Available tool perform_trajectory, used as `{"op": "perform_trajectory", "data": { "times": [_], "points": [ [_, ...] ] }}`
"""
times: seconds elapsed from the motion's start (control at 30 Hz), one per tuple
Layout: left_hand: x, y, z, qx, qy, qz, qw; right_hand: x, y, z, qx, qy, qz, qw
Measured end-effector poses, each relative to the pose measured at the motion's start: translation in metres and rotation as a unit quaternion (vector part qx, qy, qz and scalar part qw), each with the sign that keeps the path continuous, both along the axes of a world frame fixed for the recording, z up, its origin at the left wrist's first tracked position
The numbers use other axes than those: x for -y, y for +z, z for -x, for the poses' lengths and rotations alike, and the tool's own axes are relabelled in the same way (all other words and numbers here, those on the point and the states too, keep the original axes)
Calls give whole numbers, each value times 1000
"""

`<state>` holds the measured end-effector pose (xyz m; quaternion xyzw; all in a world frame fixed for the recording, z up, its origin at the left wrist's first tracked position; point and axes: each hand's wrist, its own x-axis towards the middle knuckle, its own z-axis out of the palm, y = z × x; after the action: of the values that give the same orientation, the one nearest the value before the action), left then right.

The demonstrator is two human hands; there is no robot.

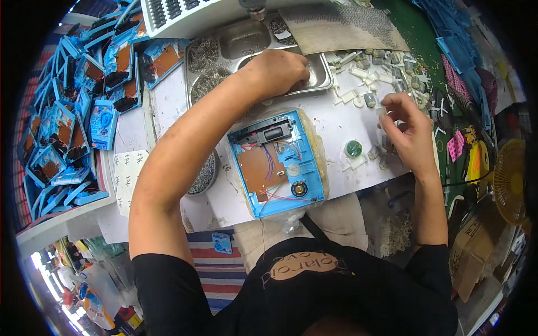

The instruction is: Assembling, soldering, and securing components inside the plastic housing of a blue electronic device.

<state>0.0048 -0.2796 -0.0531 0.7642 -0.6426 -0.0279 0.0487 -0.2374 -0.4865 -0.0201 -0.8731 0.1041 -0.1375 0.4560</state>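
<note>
My left hand (278, 74) reaches across into the right compartment of a steel tray (326, 79). Its fingers are curled together, and whatever they pinch is hidden. Over the right side of the table my right hand (411, 124) is held with thumb and forefinger curved apart, nothing visible between them. Beside it lie small motors with white plastic parts (370, 99). In front of me rests an opened blue plastic housing (311, 168), with a brown circuit board (259, 172), coloured wires, a black battery-like block (273, 133) and a round speaker (299, 189).
Blue housings (73, 129) are piled at the left. A driver tip (256, 10) hangs above the tray, whose other compartments hold small metal parts. A round bowl (204, 175) sits under my left forearm. A green roll (353, 148) lies right of the housing; a yellow fan (510, 182) stands far right.
</note>
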Motion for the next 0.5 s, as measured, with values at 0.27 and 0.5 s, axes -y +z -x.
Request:
{"op": "perform_trajectory", "data": {
  "times": [0.27, 0.5],
  "points": [
    [19, 6, 13, 32, 114, -58, 991, -23, 19, -23, 6, 65, -37, 997],
    [-92, 61, 136, -383, 210, 313, 844, -62, 37, -6, 73, 190, -29, 979]
  ]
}}
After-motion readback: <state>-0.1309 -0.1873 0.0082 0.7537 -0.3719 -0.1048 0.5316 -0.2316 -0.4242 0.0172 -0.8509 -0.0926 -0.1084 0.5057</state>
